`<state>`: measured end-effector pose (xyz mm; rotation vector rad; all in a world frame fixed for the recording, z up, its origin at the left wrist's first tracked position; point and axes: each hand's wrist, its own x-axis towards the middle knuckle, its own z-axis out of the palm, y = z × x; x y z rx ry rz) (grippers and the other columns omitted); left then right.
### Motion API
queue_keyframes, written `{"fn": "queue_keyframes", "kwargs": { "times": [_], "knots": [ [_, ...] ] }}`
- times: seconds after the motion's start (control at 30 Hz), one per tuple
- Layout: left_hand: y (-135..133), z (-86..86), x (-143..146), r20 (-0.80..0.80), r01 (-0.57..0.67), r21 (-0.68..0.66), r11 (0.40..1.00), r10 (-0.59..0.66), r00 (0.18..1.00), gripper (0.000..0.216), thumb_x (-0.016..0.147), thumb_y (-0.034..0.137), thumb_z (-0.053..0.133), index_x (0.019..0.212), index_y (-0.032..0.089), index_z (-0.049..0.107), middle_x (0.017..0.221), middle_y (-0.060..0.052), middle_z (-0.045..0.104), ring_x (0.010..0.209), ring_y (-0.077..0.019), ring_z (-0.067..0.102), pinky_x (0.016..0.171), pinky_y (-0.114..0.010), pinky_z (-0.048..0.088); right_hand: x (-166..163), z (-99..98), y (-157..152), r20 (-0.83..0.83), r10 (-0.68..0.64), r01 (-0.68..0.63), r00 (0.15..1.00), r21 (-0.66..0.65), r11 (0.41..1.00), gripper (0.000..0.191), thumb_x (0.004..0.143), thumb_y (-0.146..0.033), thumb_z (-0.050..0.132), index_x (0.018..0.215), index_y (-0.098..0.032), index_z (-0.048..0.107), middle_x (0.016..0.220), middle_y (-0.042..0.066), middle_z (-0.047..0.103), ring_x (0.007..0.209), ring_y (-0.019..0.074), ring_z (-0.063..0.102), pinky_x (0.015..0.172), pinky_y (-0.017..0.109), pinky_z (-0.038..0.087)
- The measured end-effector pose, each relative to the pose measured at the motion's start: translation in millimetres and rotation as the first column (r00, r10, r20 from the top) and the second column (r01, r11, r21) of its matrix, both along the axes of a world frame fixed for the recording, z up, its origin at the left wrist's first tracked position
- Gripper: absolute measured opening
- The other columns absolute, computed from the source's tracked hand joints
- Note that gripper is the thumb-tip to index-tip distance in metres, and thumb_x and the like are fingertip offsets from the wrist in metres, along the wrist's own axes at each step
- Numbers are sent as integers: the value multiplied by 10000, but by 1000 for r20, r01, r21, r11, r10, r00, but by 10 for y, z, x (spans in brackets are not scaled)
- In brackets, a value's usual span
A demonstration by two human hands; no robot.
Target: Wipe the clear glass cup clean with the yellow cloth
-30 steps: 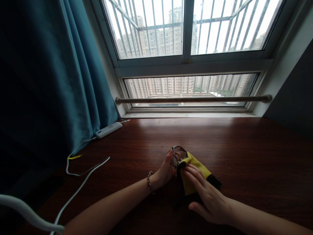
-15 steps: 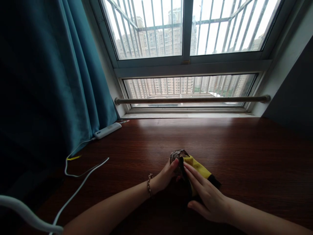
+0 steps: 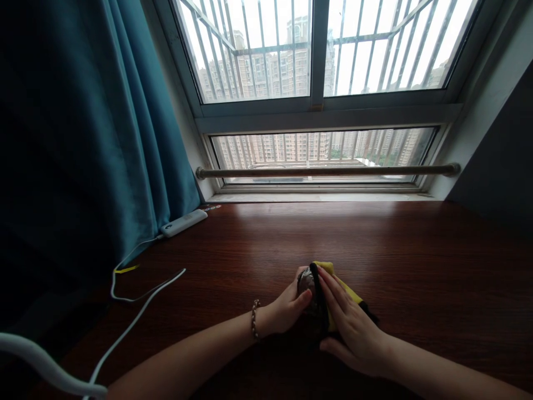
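My left hand [image 3: 287,308] is closed around a small, shiny, silvery-grey rounded object [image 3: 307,281], its thumb lying along the near side. The object's exact kind cannot be made out. A yellow cloth with black edging [image 3: 351,291] is pressed against the object's right side under my right hand [image 3: 356,330]. The right fingers lie close together over the cloth, with the thumb lower down beside it. Part of the cloth sticks out to the right, beyond the fingers. Both hands are just above or on the dark wooden tabletop [image 3: 258,239].
White cables [image 3: 137,318] run along the left side, near a white elongated device [image 3: 184,223] and a small yellow strip [image 3: 126,269]. A blue curtain [image 3: 137,139] hangs at the left. Behind the tabletop is a window with a horizontal rail [image 3: 325,171].
The shiny object has turned and shifted slightly right in my left hand, whose thumb now sits lower. The cloth's top edge has folded over closer to the right fingers.
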<state>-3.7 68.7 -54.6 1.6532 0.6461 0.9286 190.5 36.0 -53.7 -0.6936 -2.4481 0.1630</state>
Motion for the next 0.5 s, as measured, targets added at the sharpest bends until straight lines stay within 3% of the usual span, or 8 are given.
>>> {"fn": "queue_keyframes", "kwargs": {
  "times": [0.17,0.37,0.5],
  "knots": [
    [-19,29,-2,8,17,34,999,-17,1000,658,833,580,463,1294,135,309,1284,-153,430,1216,-259,396,1087,-397,253,1,-49,25,-19,-63,63,998,-28,998,835,861,-303,482,1464,-88,-54,1499,149,14,1374,295,39,1083,492,239],
    [-54,47,0,63,37,-68,997,-33,997,665,804,406,610,1260,198,173,1224,-144,477,1157,-245,480,1011,-412,356,-5,-97,68,-96,-117,104,989,-131,986,762,886,-258,436,1472,-124,-33,1499,144,19,1375,293,52,1080,512,234],
    [-65,27,11,119,-13,-78,997,22,993,733,781,306,656,1265,237,110,1266,-139,443,1198,-237,463,1035,-406,345,2,-151,88,-118,-119,97,986,-178,979,721,914,-248,410,1470,-149,-38,1493,153,56,1373,287,82,1071,522,242]
  ]
}}
